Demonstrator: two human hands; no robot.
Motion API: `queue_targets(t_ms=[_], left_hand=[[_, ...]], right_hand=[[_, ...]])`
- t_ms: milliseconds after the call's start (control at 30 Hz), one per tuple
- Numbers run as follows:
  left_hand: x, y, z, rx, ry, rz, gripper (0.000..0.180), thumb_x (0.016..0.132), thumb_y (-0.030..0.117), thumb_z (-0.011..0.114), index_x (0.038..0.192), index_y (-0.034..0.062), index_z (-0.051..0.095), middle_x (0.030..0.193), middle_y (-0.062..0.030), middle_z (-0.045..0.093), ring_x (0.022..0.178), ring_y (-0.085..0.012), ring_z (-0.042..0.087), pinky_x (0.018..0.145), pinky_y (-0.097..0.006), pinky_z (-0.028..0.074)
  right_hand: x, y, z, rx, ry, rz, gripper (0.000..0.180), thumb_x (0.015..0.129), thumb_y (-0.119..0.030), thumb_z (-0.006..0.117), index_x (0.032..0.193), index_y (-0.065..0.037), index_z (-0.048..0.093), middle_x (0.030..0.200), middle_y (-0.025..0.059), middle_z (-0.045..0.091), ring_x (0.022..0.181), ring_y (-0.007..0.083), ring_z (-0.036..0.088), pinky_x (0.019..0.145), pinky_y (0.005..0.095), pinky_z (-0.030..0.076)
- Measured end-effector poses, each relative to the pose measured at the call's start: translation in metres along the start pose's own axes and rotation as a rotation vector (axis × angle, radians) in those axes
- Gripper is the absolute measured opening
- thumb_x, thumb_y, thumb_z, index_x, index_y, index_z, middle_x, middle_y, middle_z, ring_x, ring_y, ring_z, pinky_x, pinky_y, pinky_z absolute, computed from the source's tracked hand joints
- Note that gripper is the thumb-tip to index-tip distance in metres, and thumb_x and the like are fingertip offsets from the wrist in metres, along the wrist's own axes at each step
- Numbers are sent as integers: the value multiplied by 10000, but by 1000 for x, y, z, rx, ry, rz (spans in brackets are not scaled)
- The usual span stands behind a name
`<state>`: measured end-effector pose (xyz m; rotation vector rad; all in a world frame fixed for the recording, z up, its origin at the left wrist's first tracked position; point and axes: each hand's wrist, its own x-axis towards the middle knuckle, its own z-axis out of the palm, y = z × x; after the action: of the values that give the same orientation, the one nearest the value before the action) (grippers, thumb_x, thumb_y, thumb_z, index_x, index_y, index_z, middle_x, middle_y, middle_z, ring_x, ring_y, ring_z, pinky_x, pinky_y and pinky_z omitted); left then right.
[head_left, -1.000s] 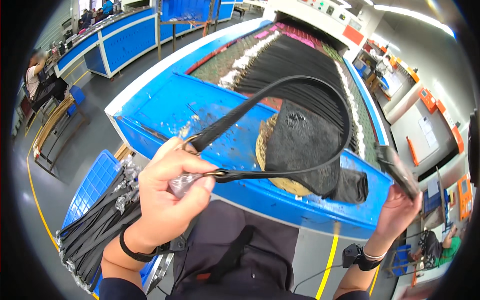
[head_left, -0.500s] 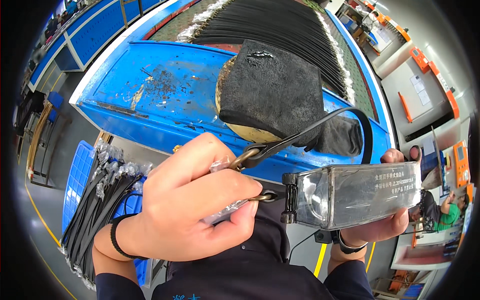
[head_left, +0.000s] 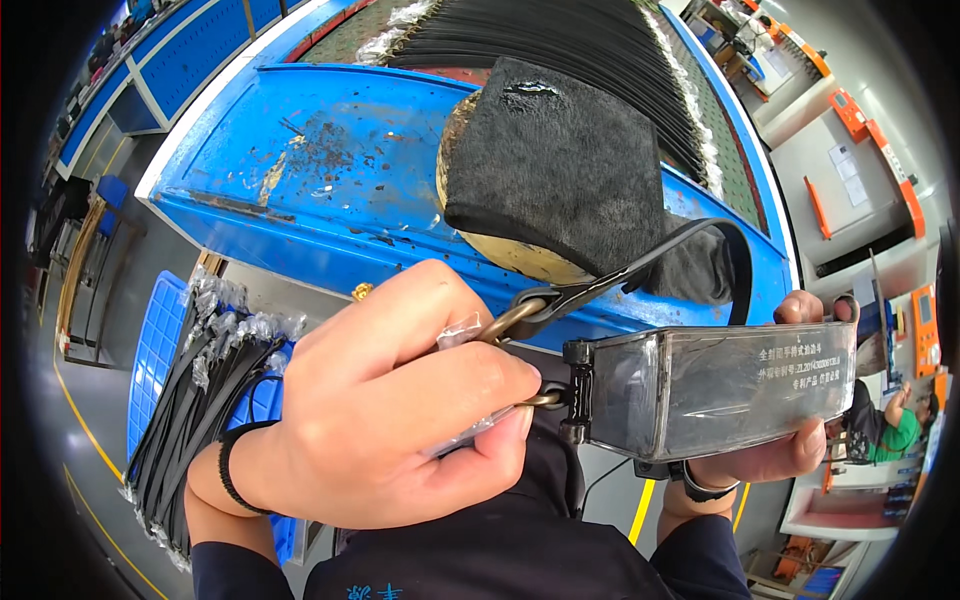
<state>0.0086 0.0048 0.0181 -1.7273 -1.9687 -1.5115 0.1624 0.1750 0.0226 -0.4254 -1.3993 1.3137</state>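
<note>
This is a factory workshop: a scuffed blue metal table (head_left: 300, 170) fills the middle, rows of black straps (head_left: 600, 60) lie across it at twelve o'clock, a blue crate (head_left: 160, 340) of bundled straps sits at eight o'clock, yellow floor lines (head_left: 640, 510) run below, and orange-trimmed machines (head_left: 870, 150) stand at two o'clock.

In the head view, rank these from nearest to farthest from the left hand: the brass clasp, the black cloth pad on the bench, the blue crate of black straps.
1. brass clasp: pinched in the left hand.
2. blue crate of black straps: just left of the wrist, below bench level.
3. black cloth pad: above the hand, up on the blue bench.
</note>
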Motion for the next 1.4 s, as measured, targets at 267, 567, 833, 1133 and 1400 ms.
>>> queue_targets(t_ms=[267,567,833,1133,1400], left_hand=[[0,-3,-1,21,-7,21,252,498,-3,630,743,51,650,683,-88,513,576,-183,478,493,-264,347],[-4,-4,-3,100,27,88,256,521,21,637,771,76,643,695,-64,501,589,-187,478,505,-273,364],[-8,-7,0,135,15,242,283,553,38,661,829,98,644,768,-40,461,583,-170,452,492,-277,352],[-5,-7,-4,135,-83,318,289,561,21,666,841,91,655,788,-37,451,603,-170,463,502,-290,370],[-13,-9,-3,153,25,204,242,601,44,637,838,88,627,780,-63,487,588,-188,477,507,-286,376]], right_hand=[[-1,7,-15,241,-264,-132,738,662,-318,592,1238,-16,245,1062,165,347,925,230,530,756,367,545],[0,0,-16,135,10,-37,885,538,-412,705,1254,-63,321,1018,166,419,869,217,507,711,322,527],[5,11,-18,378,-293,-75,755,710,-333,535,1298,7,207,1115,196,340,906,266,556,748,420,531],[3,2,-1,100,0,11,919,516,-483,693,1251,-56,344,957,168,461,784,189,479,629,278,443],[8,4,-22,206,-101,10,803,667,-466,541,1286,-16,297,1046,181,435,851,230,528,690,337,499]])
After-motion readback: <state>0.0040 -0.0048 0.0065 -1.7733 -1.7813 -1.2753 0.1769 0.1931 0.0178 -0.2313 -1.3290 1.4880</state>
